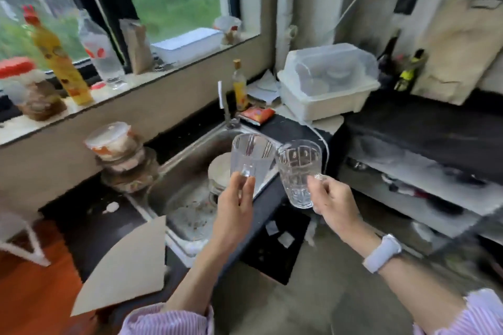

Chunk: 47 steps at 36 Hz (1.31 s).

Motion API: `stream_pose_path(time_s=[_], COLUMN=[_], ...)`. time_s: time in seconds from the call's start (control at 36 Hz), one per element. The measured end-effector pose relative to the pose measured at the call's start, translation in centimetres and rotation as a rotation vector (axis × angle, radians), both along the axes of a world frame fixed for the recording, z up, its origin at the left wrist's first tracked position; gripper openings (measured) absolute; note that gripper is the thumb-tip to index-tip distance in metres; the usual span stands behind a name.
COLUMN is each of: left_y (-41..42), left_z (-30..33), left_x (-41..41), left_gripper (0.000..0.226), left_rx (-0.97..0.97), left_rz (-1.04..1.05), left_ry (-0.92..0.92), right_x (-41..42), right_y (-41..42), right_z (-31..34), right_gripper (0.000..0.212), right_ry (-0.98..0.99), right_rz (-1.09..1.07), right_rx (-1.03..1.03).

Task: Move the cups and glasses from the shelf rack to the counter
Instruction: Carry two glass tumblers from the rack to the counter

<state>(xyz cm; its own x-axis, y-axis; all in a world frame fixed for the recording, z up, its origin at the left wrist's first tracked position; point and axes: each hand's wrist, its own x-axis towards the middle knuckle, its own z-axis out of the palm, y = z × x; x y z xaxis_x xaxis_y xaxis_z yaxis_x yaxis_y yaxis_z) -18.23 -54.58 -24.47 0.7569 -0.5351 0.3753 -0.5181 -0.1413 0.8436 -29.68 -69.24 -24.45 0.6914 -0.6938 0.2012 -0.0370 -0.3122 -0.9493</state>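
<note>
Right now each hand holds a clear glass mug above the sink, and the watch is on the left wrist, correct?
Not quite: the head view shows the watch on the right wrist. The left hand and right hand do each hold a clear glass mug by the sink.

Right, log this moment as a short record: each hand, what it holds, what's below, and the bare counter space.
left hand: holds a smooth glass by its handle, upright
right hand: holds a patterned glass by its handle, upright
glasses: side by side, rims close; contact cannot be told
below smooth glass: sink with a bowl in it
below patterned glass: dark counter edge right of the sink
bare counter: dark stretch at right
right wrist: white watch
image: blurred
</note>
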Motion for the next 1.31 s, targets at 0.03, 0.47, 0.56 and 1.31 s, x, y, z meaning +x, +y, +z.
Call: stream_pose_path(time_s=[0.03,0.47,0.56,1.31], left_y=[-2.3,-35.9,-42.5,-87.5], left_z=[-0.1,-1.8,-1.9,-7.3], left_x=[-0.5,-12.2,-13.7,-36.3], left_gripper=[0.023,0.024,0.024,0.029], left_rx=[0.004,0.001,0.026,0.278], left_rz=[-0.052,-0.769,-0.832,-1.147], left_ry=[-0.016,0.108,0.128,0.237], right_x=[-1.4,-19.4,-21.1,-42.2], right_y=[-1.6,-24.9,-30.2,-68.7], right_z=[0.1,-3.0,-3.0,-7.9], right_gripper=[0.05,0.046,0.045,0.047], right_ry=[0.003,0.072,0.062,0.11], right_rz=[-0.054,-0.752,-0.775,-1.17], right_rx=[-0.006,0.044,0.07,0.285])
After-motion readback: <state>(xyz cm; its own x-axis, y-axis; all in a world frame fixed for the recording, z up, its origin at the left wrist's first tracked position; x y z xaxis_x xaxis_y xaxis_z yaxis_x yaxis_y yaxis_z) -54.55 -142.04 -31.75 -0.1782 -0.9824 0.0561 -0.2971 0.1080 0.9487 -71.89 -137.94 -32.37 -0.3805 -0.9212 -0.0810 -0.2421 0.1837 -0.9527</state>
